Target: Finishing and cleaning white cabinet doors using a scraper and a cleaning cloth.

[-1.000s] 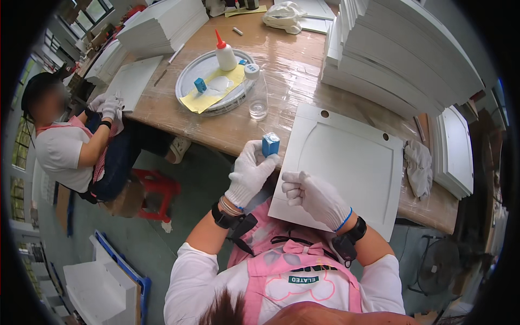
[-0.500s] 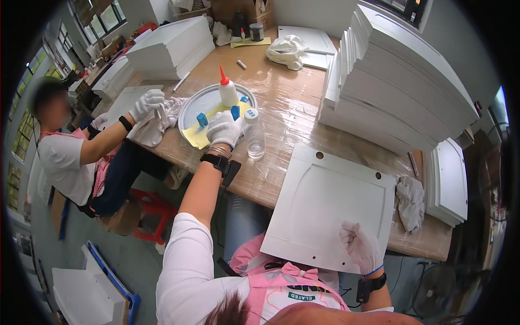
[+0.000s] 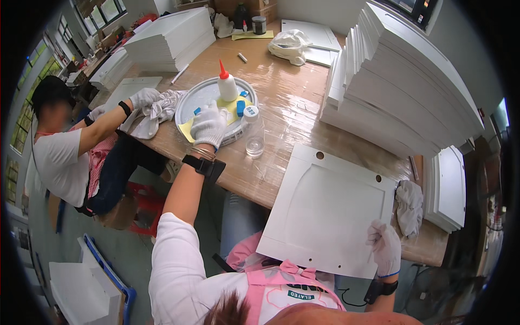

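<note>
My gloved left hand reaches over a round white lid with a yellow sheet on it. Its fingers are bent down beside a small blue block, partly hidden; what they grip is hidden. Also on the lid are a white squeeze bottle with a red nozzle and another blue block. A clear bottle with a white cap stands right of that hand. My gloved right hand is curled closed above the right edge of a white panel; its contents cannot be made out.
A tall stack of white panels stands at the right, another stack at the far left. A crumpled cloth lies right of my panel. A co-worker sits at the left, gloved hands on a cloth.
My left hand has moved left, away from the clear bottle, to the left blue block. The right hand has shifted right toward the panel's edge. The co-worker's raised hand has lowered.
</note>
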`<action>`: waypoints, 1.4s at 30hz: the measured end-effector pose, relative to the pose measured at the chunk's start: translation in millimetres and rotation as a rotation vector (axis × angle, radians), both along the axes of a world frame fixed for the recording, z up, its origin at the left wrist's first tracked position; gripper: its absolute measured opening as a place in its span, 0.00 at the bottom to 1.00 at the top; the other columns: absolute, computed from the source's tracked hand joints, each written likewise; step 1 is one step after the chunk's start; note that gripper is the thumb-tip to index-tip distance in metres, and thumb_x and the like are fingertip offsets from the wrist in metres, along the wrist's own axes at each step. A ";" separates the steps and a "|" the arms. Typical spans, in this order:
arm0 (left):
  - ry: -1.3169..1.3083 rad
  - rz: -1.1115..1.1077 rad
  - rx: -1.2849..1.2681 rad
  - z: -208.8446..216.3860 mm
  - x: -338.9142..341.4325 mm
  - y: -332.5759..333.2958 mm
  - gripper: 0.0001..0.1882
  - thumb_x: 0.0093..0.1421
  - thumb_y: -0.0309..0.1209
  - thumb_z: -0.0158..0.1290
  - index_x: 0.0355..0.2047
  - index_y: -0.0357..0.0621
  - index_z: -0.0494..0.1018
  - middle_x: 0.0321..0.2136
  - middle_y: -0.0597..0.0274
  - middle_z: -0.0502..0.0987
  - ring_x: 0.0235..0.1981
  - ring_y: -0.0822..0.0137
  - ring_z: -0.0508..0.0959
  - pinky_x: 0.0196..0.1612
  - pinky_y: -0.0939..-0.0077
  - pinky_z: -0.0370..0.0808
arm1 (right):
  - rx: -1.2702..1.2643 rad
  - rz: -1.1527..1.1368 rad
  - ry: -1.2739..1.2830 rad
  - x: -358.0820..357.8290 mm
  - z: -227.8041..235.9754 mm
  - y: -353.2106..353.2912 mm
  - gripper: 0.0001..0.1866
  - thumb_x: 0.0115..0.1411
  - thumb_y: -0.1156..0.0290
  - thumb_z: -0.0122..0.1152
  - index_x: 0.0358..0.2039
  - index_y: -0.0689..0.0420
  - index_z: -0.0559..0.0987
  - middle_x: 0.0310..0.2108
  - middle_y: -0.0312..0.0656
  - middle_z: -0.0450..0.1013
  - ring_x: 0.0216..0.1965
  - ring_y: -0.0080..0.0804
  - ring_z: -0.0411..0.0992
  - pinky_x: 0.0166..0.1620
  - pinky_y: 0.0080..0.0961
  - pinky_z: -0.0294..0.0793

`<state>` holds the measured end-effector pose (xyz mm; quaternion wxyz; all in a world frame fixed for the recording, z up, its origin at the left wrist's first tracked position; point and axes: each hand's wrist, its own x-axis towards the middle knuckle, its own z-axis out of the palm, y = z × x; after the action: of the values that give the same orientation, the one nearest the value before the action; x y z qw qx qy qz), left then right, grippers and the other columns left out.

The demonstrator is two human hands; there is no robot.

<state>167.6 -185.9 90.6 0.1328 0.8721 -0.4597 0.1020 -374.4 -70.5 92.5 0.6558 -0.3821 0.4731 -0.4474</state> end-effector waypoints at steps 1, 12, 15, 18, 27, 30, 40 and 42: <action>-0.031 0.016 -0.102 2.5 -2.0 16.1 0.18 0.63 0.45 0.51 0.44 0.47 0.74 0.40 0.49 0.77 0.39 0.47 0.80 0.39 0.52 0.77 | -0.058 -0.020 0.100 -11.8 -1.8 -9.2 0.19 0.67 0.63 0.52 0.45 0.67 0.77 0.33 0.42 0.74 0.31 0.26 0.71 0.34 0.22 0.71; 1.202 -0.199 0.025 -69.7 -91.6 200.5 0.22 0.68 0.49 0.47 0.40 0.39 0.75 0.26 0.68 0.72 0.23 0.81 0.69 0.25 0.86 0.70 | -0.494 -0.587 1.700 -120.7 10.7 -91.7 0.17 0.61 0.60 0.57 0.47 0.55 0.80 0.45 0.49 0.76 0.49 0.48 0.73 0.55 0.38 0.70; 1.570 -0.219 0.020 -89.8 -122.2 219.3 0.28 0.68 0.51 0.44 0.48 0.34 0.69 0.28 0.64 0.73 0.24 0.77 0.71 0.26 0.83 0.72 | -0.486 -0.514 1.709 -124.9 -2.8 -92.1 0.20 0.60 0.55 0.58 0.49 0.51 0.79 0.51 0.47 0.73 0.53 0.48 0.70 0.56 0.40 0.69; 1.897 -0.194 0.072 -99.3 -141.5 228.0 0.35 0.68 0.57 0.40 0.51 0.31 0.66 0.35 0.56 0.76 0.29 0.69 0.77 0.28 0.77 0.76 | -0.601 -0.303 1.805 -123.1 -20.9 -102.1 0.23 0.58 0.53 0.60 0.52 0.46 0.76 0.56 0.43 0.69 0.58 0.48 0.64 0.57 0.41 0.68; 2.093 -0.091 0.052 -100.8 -186.0 232.4 0.29 0.70 0.52 0.38 0.57 0.40 0.62 0.46 0.51 0.76 0.38 0.55 0.82 0.29 0.64 0.86 | -0.830 -0.191 1.734 -146.1 -59.4 -123.1 0.24 0.57 0.54 0.60 0.54 0.47 0.75 0.53 0.45 0.71 0.57 0.45 0.66 0.56 0.41 0.68; 2.131 0.015 -0.017 -87.5 -194.4 223.1 0.27 0.70 0.51 0.40 0.57 0.42 0.63 0.46 0.49 0.76 0.35 0.54 0.83 0.24 0.62 0.85 | -0.340 -0.264 1.499 -143.8 -40.5 -108.3 0.21 0.56 0.58 0.60 0.49 0.51 0.77 0.45 0.46 0.76 0.50 0.45 0.72 0.52 0.39 0.72; 2.273 -0.036 -0.027 -94.5 -199.3 218.4 0.25 0.69 0.47 0.44 0.58 0.45 0.61 0.49 0.50 0.74 0.42 0.48 0.80 0.24 0.51 0.85 | -0.281 0.175 1.549 -68.6 0.3 71.6 0.16 0.55 0.70 0.58 0.46 0.51 0.77 0.45 0.44 0.72 0.46 0.45 0.73 0.48 0.39 0.72; 2.298 -0.037 -0.034 -90.2 -204.2 217.7 0.25 0.69 0.47 0.44 0.58 0.45 0.61 0.50 0.49 0.73 0.43 0.47 0.80 0.24 0.50 0.85 | -0.320 0.201 1.531 -57.3 -14.0 72.2 0.17 0.54 0.70 0.58 0.46 0.50 0.77 0.45 0.44 0.72 0.47 0.45 0.72 0.49 0.38 0.72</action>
<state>-36.6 31.7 0.4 0.4868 0.4416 -0.0783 -0.7496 -431.8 1.7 78.6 0.1220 -0.7147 0.6860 -0.0610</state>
